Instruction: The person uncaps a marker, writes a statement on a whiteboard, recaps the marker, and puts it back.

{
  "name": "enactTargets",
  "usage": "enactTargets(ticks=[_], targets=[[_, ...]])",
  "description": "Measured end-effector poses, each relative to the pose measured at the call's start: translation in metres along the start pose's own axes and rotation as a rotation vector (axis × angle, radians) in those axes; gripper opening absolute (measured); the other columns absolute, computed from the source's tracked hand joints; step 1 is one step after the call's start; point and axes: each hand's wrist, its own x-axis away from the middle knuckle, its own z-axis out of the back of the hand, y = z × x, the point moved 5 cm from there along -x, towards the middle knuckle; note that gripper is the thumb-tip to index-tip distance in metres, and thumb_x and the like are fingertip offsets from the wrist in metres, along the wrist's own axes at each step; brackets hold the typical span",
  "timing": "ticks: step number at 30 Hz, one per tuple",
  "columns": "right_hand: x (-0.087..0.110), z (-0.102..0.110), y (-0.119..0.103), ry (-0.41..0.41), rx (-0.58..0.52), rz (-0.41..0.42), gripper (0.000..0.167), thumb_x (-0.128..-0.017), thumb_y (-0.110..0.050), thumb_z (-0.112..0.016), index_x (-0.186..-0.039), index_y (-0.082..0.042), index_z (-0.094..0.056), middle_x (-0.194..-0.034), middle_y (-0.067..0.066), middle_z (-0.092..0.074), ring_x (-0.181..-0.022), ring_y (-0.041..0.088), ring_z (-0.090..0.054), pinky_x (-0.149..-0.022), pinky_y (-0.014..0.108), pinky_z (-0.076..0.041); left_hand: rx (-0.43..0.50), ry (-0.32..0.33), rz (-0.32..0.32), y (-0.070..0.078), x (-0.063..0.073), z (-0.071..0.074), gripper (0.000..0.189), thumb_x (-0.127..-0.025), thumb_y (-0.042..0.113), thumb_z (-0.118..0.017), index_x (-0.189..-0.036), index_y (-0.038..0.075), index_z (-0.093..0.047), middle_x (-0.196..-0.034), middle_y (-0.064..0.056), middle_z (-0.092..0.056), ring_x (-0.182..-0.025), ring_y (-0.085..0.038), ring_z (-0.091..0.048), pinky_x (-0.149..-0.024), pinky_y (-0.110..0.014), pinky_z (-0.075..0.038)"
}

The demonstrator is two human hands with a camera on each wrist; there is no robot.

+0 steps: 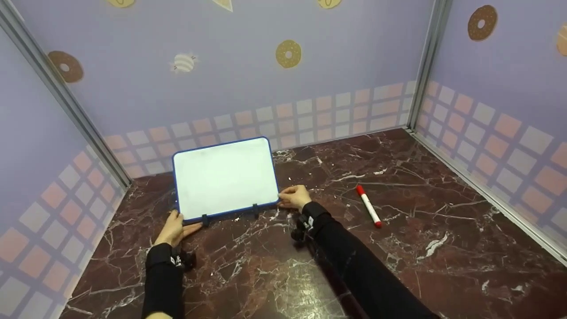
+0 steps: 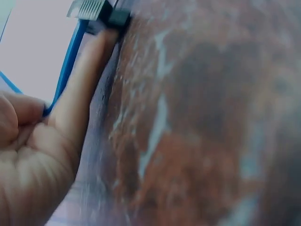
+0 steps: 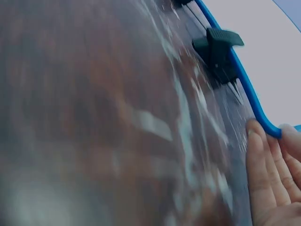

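A small whiteboard (image 1: pixel 226 177) with a blue frame leans back near the far wall, its blank face toward me. Two black clip feet (image 1: pixel 205 220) sit along its lower edge. My left hand (image 1: pixel 172 229) holds the lower left corner; in the left wrist view the thumb is on the blue frame (image 2: pixel 70 66) and one finger reaches straight along beneath it to a clip foot (image 2: pixel 94 14). At the lower right corner, my right hand (image 1: pixel 296 197) pinches the frame between thumb and fingers, seen closely in the right wrist view beside the other clip foot (image 3: pixel 218 56).
A white marker (image 1: pixel 368 206) with red ends lies to the right of the board on the dark red marbled table (image 1: pixel 248 274). Lilac patterned panels (image 1: pixel 345 57) wall in the back and both sides, joined by metal posts (image 1: pixel 427 66) at the corners.
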Motion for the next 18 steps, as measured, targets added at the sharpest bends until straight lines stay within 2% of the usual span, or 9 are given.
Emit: enactTargets(ticks=[3,5,8,12,18], targets=[[0.001,0.013,-0.001,-0.036,0.009,-0.011,0.008,-0.089,0.01,-0.064,-0.095,0.015,-0.064,-0.067,0.005,-0.063,-0.056,0.014,-0.065,-0.061,0.026,-0.061,0.118,-0.05,0.002,-0.002,-0.001,-0.012,0.058,-0.106,0.012,-0.006,-0.145,0.004,0.037,-0.153,-0.026,0.036,-0.147,-0.049,-0.002,-0.116,-0.038,-0.035],[-0.003,0.022,0.001,-0.039,0.033,-0.015,0.007,-0.089,0.009,-0.065,-0.095,0.013,-0.064,-0.066,0.005,-0.063,-0.056,0.014,-0.066,-0.059,0.024,-0.06,0.151,-0.054,0.002,-0.002,-0.002,-0.019,0.059,-0.106,0.012,-0.006,-0.145,0.004,0.037,-0.153,-0.03,0.034,-0.147,-0.049,-0.002,-0.114,-0.037,-0.039],[-0.001,0.031,0.0,-0.06,0.045,-0.017,0.006,-0.09,0.009,-0.064,-0.094,0.013,-0.063,-0.067,0.004,-0.064,-0.058,0.014,-0.066,-0.06,0.024,-0.06,0.194,-0.042,0.001,-0.002,-0.002,-0.029,0.059,-0.106,0.013,-0.006,-0.147,0.003,0.034,-0.154,-0.034,0.027,-0.144,-0.051,-0.014,-0.103,-0.03,-0.051],[0.002,0.045,-0.002,-0.093,0.034,-0.017,0.004,-0.091,0.009,-0.063,-0.094,0.011,-0.062,-0.07,0.005,-0.064,-0.06,0.014,-0.067,-0.063,0.025,-0.061,0.238,-0.019,-0.015,-0.001,-0.002,-0.044,0.057,-0.106,0.012,-0.007,-0.15,-0.001,0.027,-0.156,-0.035,0.016,-0.142,-0.052,-0.024,-0.103,-0.036,-0.051],[0.012,0.068,-0.007,-0.152,0.05,0.003,0.004,-0.092,0.008,-0.061,-0.095,0.011,-0.061,-0.071,0.004,-0.065,-0.064,0.014,-0.068,-0.068,0.027,-0.062,0.264,0.021,-0.043,-0.002,0.001,-0.065,0.05,-0.107,0.012,-0.009,-0.151,-0.007,0.005,-0.152,-0.04,-0.013,-0.125,-0.047,-0.052,-0.101,-0.042,-0.052]])
